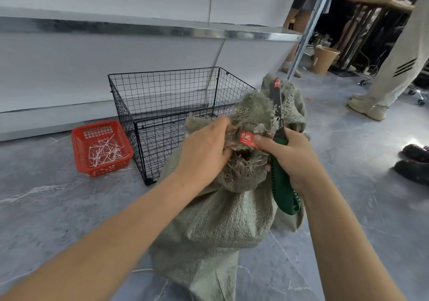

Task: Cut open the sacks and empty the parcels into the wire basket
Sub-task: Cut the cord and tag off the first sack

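Note:
A grey-green woven sack (222,217) stands on the floor in front of me, its frayed mouth bunched at the top. My left hand (204,152) grips the frayed sack cloth at the mouth. My right hand (290,159) holds a knife (278,138) with a green handle and dark blade pointing up beside the sack; its thumb also pinches a small red tag (247,139). The black wire basket (162,114) stands just behind the sack, with nothing visible in it. No parcels are visible; the sack's inside is hidden.
A red plastic basket (79,152) holding cut white ties sits left of the wire basket. A white wall and metal shelf (162,31) run behind. People's legs (394,68) and shoes (413,163) stand at the right, beside a slanted metal post (308,28).

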A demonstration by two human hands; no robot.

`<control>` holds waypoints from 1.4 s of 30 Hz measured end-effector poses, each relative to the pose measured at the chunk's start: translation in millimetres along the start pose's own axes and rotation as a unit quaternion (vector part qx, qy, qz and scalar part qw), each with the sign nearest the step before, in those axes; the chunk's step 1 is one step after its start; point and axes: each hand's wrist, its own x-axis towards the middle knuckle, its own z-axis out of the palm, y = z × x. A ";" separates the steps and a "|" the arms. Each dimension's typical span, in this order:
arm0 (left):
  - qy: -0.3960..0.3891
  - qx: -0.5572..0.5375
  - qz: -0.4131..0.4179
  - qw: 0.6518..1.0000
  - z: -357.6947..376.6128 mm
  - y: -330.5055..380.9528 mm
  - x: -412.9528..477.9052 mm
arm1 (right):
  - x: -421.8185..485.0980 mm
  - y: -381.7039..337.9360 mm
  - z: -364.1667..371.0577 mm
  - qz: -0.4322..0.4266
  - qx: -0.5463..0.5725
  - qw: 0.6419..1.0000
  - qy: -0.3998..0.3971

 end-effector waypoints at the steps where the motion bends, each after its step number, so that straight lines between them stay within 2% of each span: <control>1: 0.014 -0.014 0.001 1.000 -0.4 -2.1 -2.0 | 1.0 1.1 -1.9 0.003 0.005 1.000 0.002; 6: 0.144 -0.065 0.075 0.985 6.6 -14.5 -8.6 | 7.5 2.8 -6.2 0.033 0.105 0.994 0.020; 9: 0.190 -0.083 0.140 0.968 12.1 -12.9 -13.0 | 11.4 4.0 -1.0 0.001 0.124 0.987 0.098; 10: 0.182 -0.104 0.153 0.966 14.0 -9.9 -15.5 | 12.0 4.1 0.8 -0.022 0.111 0.985 0.128; 12: 0.114 -0.187 0.142 0.965 11.7 1.2 -20.3 | 12.9 3.9 3.1 -0.067 0.081 0.982 0.158; 15: 0.037 -0.288 0.108 0.951 -1.6 19.3 -15.5 | 13.0 4.9 3.0 -0.097 0.028 0.987 0.127; 18: 0.033 -0.210 0.075 0.974 -11.4 23.1 -2.5 | 10.2 5.3 2.6 -0.102 -0.015 0.991 0.083; 22: -0.005 -0.081 -0.007 0.997 -9.2 13.6 5.3 | 6.2 6.3 -0.8 -0.098 0.010 0.994 0.048; 27: -0.081 -0.038 0.017 0.996 -12.4 4.5 11.0 | 8.0 11.2 -13.4 -0.095 -0.004 0.995 0.011; 29: -0.083 -0.049 0.045 0.994 -12.7 3.8 10.9 | 9.1 11.3 -13.3 -0.115 -0.038 0.992 0.028; 32: -0.079 -0.095 0.054 0.991 -14.3 3.5 11.0 | 10.2 8.8 -8.0 -0.166 -0.102 0.977 0.087; 36: -0.195 -0.195 -0.017 0.961 -16.7 -2.7 14.2 | 8.2 5.0 1.5 -0.207 -0.111 0.963 0.129; 40: -0.154 -0.305 -0.001 0.940 -17.1 -7.8 14.7 | 7.8 2.7 3.0 -0.226 -0.102 0.959 0.135; 42: -0.160 -0.368 -0.003 0.916 -19.3 -5.7 13.0 | 7.6 0.7 3.3 -0.230 -0.103 0.958 0.138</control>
